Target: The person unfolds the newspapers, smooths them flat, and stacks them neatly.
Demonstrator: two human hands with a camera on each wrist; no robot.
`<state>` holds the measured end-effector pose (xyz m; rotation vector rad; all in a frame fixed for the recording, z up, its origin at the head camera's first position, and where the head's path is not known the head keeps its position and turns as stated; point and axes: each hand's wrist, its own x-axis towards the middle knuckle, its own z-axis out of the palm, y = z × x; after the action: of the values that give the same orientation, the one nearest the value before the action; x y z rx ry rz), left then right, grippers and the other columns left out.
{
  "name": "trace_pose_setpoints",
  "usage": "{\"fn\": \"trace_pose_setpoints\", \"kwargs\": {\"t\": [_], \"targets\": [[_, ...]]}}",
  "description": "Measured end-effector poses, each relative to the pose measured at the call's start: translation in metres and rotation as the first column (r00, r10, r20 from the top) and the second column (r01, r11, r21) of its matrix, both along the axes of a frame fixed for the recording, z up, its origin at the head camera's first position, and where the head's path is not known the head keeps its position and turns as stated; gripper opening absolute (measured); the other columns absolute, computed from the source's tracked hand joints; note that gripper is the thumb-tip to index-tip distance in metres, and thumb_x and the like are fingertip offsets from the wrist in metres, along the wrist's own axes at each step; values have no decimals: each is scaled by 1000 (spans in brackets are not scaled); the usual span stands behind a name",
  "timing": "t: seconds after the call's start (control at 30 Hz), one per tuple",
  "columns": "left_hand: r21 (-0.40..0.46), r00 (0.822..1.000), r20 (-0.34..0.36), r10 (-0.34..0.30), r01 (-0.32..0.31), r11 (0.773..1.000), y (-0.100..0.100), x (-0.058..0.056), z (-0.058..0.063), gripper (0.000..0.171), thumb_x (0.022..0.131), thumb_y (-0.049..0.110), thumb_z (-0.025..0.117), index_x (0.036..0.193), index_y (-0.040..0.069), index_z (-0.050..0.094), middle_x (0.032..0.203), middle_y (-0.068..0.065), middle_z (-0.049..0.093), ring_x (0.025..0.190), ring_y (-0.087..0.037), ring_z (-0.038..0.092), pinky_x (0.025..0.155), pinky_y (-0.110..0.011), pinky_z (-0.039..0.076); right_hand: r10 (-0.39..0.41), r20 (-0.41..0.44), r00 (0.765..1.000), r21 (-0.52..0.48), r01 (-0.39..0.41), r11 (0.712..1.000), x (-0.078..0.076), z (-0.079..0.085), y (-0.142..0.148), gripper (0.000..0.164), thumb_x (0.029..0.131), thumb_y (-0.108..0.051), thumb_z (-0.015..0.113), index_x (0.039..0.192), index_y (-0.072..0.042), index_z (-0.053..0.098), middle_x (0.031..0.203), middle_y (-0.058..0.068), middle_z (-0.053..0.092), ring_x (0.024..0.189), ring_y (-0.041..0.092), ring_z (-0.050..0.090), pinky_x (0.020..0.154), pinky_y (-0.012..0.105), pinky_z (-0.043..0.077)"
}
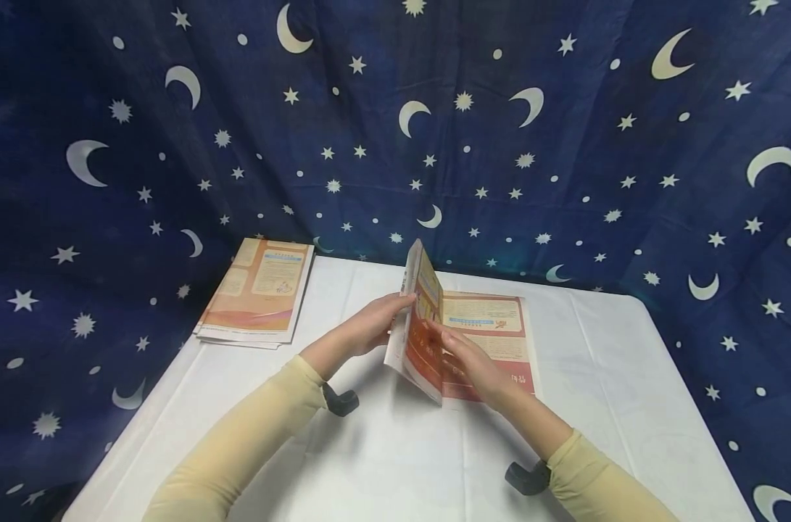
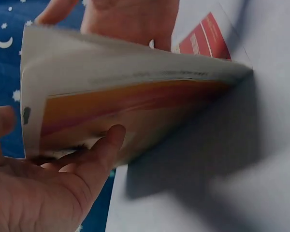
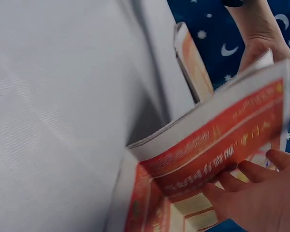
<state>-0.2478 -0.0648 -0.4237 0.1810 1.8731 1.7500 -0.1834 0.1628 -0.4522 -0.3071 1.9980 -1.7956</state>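
Currently | left hand [image 1: 369,325]: pinches raised newspaper [image 1: 419,362] flap | right hand [image 1: 472,365]: fingers extended, touching its printed face

A: ok so what's where on that table [image 1: 597,377]?
B: folded pile [image 1: 258,279] is at the back left corner. paper [image 1: 489,319] is right of it, well apart, near the middle.
A: all flat?
B: nah, right half lies on the table, left half sticks up. left hand [image 1: 374,325] is on its left side, right hand [image 1: 470,362] on its right, above the flat half.
A: and behind?
B: curtain [image 1: 467,145], plus down both sides.
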Motion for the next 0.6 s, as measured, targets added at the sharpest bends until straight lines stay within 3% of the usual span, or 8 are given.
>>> {"fn": "trace_pose_setpoints", "kwargs": {"t": [0.13, 0.2, 0.3, 0.4, 0.5, 0.6], "targets": [[-44, 1000, -7, 26, -26, 999, -16, -6, -9, 61, 105, 36, 55, 157, 10, 35, 137, -15, 61, 119, -29, 65, 95, -46, 56, -95, 4, 995, 164, 93, 982, 0, -8, 6, 61, 106, -47, 47, 159, -18, 39, 162, 11, 37, 149, 36, 32, 118, 66, 21], [-62, 999, -1, 39, -39, 997, -25, -9, -13, 58, 106, 30, 55, 156, 8, 37, 130, -15, 64, 113, -27, 68, 91, -43, 58, -153, -50, 987, 259, 161, 953, -2, -13, 17, 61, 104, -45, 54, 157, -15, 43, 158, 12, 42, 145, 38, 38, 115, 66, 28], [-110, 998, 12, 66, -65, 992, -37, -12, -23, 57, 105, 25, 55, 155, 5, 36, 123, -15, 67, 105, -25, 70, 87, -40, 60, -219, -139, 966, 360, 255, 898, -5, -21, 40, 64, 102, -45, 60, 155, -12, 44, 158, 15, 43, 145, 41, 37, 115, 62, 31], [-169, 995, 33, 99, -92, 981, -50, -11, -35, 61, 104, 23, 55, 158, 3, 32, 120, -15, 67, 100, -24, 71, 85, -40, 60, -285, -167, 944, 402, 329, 854, -3, -27, 69, 67, 104, -43, 57, 158, -9, 36, 163, 18, 33, 149, 45, 28, 118, 61, 25], [-215, 991, 40, 128, -116, 970, -61, -9, -47, 65, 101, 18, 56, 159, 3, 30, 120, -17, 67, 97, -25, 71, 83, -40, 61, -388, -124, 913, 406, 403, 820, 0, -29, 95, 71, 105, -38, 55, 163, -9, 24, 167, 19, 21, 152, 45, 18, 120, 63, 18], [-263, 990, 7, 138, -132, 956, -69, -9, -56, 67, 99, 12, 56, 160, 2, 30, 128, -19, 64, 95, -24, 70, 79, -39, 61, -487, -58, 871, 376, 471, 798, 1, -29, 116, 77, 106, -33, 53, 165, -8, 11, 168, 22, 12, 153, 45, 13, 120, 62, 18]]}}
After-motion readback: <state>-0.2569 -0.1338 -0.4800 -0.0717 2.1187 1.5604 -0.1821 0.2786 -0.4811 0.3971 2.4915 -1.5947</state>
